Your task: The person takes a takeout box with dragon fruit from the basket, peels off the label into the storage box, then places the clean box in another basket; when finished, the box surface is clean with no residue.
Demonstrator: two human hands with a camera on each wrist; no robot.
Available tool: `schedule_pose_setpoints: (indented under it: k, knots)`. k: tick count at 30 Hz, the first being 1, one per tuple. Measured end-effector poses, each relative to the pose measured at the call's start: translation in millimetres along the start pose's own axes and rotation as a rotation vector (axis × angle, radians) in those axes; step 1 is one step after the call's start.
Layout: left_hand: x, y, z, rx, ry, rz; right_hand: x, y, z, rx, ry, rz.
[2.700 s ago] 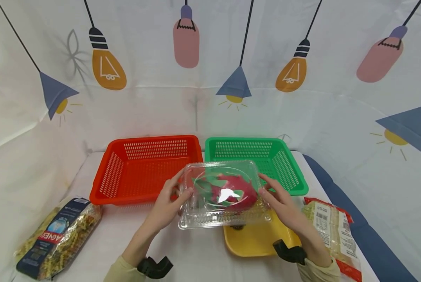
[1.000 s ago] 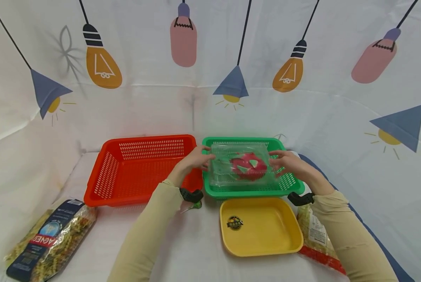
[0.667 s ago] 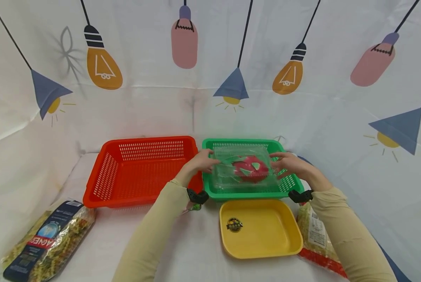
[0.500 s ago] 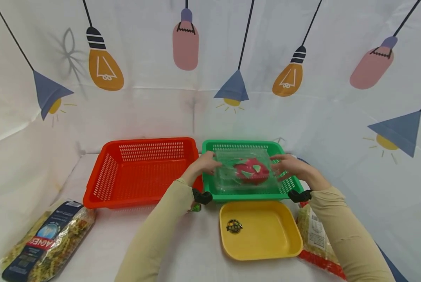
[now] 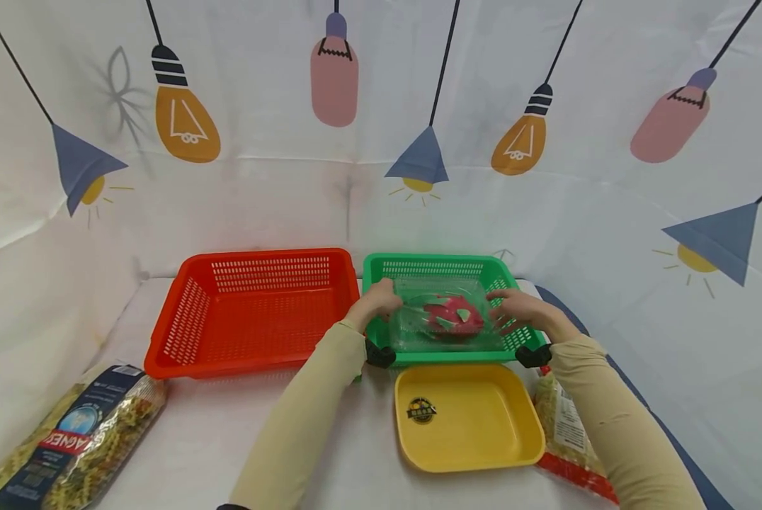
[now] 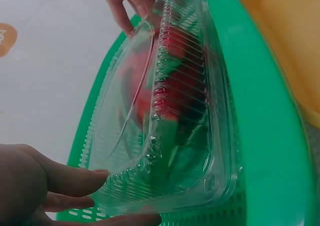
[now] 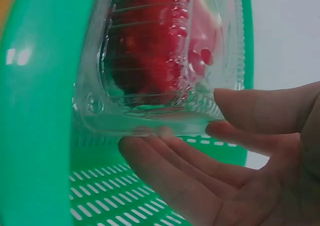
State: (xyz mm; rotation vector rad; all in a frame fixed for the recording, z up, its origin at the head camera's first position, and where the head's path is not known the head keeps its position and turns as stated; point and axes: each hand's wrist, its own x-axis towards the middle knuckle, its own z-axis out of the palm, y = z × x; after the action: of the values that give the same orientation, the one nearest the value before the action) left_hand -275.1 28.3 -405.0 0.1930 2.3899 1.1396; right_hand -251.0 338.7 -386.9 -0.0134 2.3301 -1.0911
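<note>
A clear plastic clamshell box (image 5: 413, 333) with a pink and green dragon fruit (image 5: 454, 315) inside lies in the green basket (image 5: 447, 358). My left hand (image 5: 378, 300) is at the box's left end; in the left wrist view its thumb (image 6: 82, 181) reaches the lid's corner, fingers extended below. At the opposite end is my right hand (image 5: 522, 309). The right wrist view shows its fingers (image 7: 175, 171) nearly straight, tips at the box's rim, with the thumb (image 7: 265, 108) spread apart beside the lid. Neither hand is curled round the box.
A red basket (image 5: 253, 319) stands left of the green one. In front of the green basket sits a shallow yellow tray (image 5: 470, 418) with a round sticker. Pasta bags lie at the left (image 5: 78, 439) and, partly under my right sleeve, a red-edged bag (image 5: 569, 432).
The box has gone from above the yellow tray into the green basket and settled lower. Lately my left hand has shifted right along its end. A small green thing is now mostly behind my left sleeve.
</note>
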Motion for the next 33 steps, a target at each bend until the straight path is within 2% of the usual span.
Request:
schedule_pose_setpoints:
  k: [5,13,22,33]
  knots:
    - [4.9,2.8,2.4,0.04,0.022,-0.025,1.6,-5,-1,-0.028,-0.013,-0.001]
    - [11.6,7.5,4.4,0.035,0.039,-0.06,5.7,-12,-3,-0.06,-0.004,0.035]
    - [9.2,7.3,5.1,-0.024,0.029,-0.051,9.0,-12,-2,-0.066,0.0,0.05]
    - [8.7,4.4,5.1,0.01,0.039,-0.065,8.3,-17,4,-0.05,0.023,0.043]
